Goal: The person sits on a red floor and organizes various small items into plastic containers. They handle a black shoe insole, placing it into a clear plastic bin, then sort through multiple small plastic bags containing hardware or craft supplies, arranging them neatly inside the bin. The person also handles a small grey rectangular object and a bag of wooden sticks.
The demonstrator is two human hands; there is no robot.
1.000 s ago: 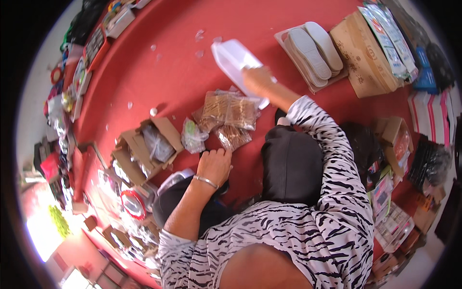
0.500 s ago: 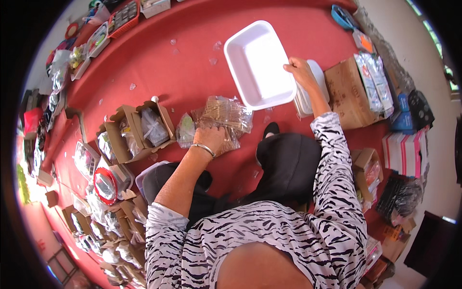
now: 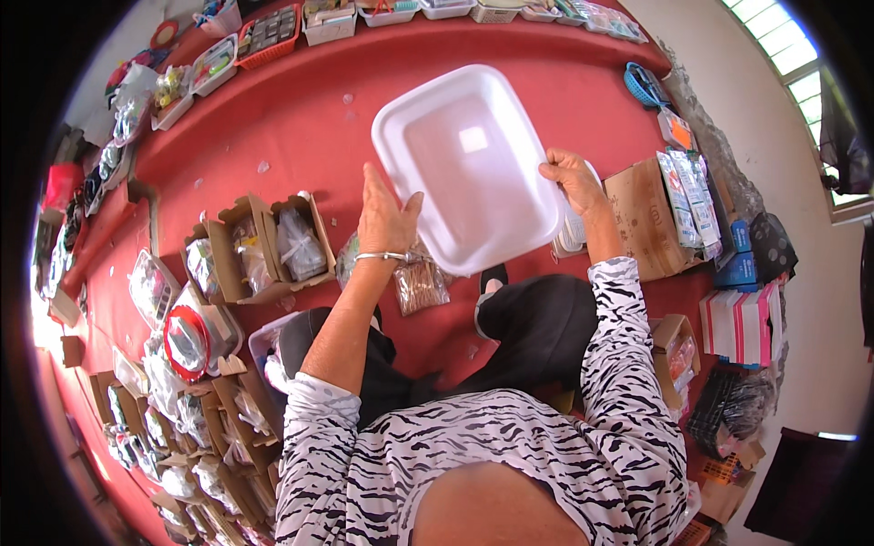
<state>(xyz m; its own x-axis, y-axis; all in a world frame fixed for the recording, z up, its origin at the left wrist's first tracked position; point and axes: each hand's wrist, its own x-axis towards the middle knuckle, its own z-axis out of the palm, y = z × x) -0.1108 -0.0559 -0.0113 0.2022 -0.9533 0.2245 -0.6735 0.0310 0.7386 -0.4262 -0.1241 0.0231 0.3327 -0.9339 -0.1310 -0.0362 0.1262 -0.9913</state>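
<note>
A white rectangular plastic tub (image 3: 473, 173) hangs in front of me, tilted, with its hollow side facing up to me. My right hand (image 3: 575, 180) grips its right rim, thumb over the edge. Beside the tub's left rim, my left hand (image 3: 387, 217) is open, fingers stretched and thumb apart; whether it touches the tub I cannot tell. Below the tub lie clear bags of thin brown sticks (image 3: 422, 289), partly hidden by the tub and my left hand. White stacked containers (image 3: 572, 235) stand behind my right hand, mostly covered.
Open cardboard boxes (image 3: 244, 246) with bagged goods stand at the left, and many more fill the lower left. A large cardboard box (image 3: 643, 218) sits at the right. Trays and baskets (image 3: 330, 25) line the raised red ledge at the far side. Red cloth covers the surface.
My left hand has left the bags of sticks and risen to the tub's left side, fingers spread. The tub has moved left and down in the picture, still in my right hand.
</note>
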